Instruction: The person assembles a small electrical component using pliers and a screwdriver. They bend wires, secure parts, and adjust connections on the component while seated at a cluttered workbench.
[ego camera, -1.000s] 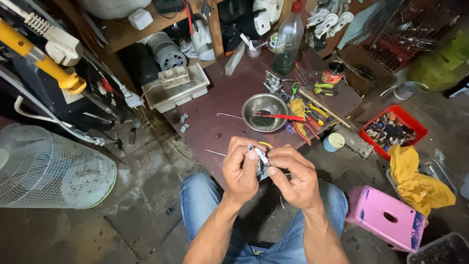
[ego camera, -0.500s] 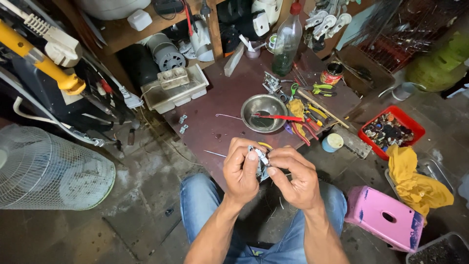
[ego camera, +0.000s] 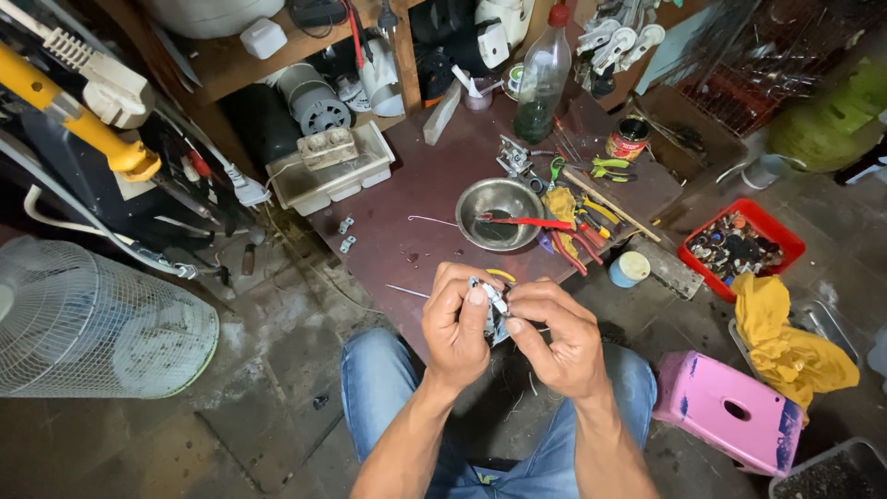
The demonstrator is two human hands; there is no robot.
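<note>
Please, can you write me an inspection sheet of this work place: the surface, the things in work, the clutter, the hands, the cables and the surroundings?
Surface: dark reddish board lying low on the floor, stained, partly bare near the person.
Job's things: small grey and white metal part, held between both hands above the knees.
Clutter: steel bowl with a red-handled tool across it, pliers and screwdrivers, green-tinted bottle, white tray, roll of tape.
Hands: left hand and right hand both closed around the part.
Cables: white cable at left; thin wire pieces on the board.
Surroundings: fan guard, red bin of small parts, yellow cloth, pink stool, cracked concrete floor.
</note>
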